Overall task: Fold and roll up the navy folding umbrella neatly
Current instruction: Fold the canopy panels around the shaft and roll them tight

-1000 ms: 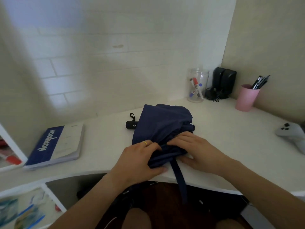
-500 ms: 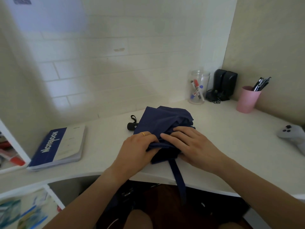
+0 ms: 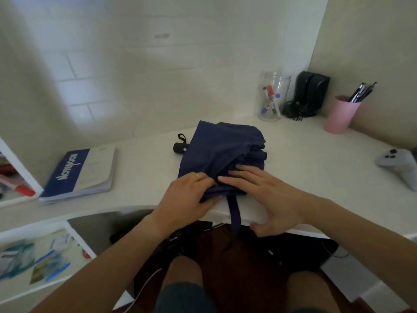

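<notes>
The navy folding umbrella (image 3: pixel 222 150) lies collapsed on the white desk (image 3: pixel 316 168), its cloth bunched in loose folds. Its black handle (image 3: pixel 180 147) with a wrist loop pokes out at the far left. The closing strap (image 3: pixel 234 213) hangs over the desk's front edge. My left hand (image 3: pixel 187 199), with a gold ring, grips the near end of the cloth, fingers curled into the folds. My right hand (image 3: pixel 264 195) lies flat on the cloth with straight fingers, pressing the folds down beside the left hand.
A blue notebook (image 3: pixel 81 175) lies to the left. A clear jar of markers (image 3: pixel 272 100), black speakers (image 3: pixel 311 93) and a pink pen cup (image 3: pixel 340 115) stand at the back right. A grey game controller (image 3: pixel 399 163) sits at the right edge. Shelves are at the left.
My right hand has straightened and slid across the cloth, its thumb now off the desk edge. The left hand keeps its grip. The view has shifted slightly.
</notes>
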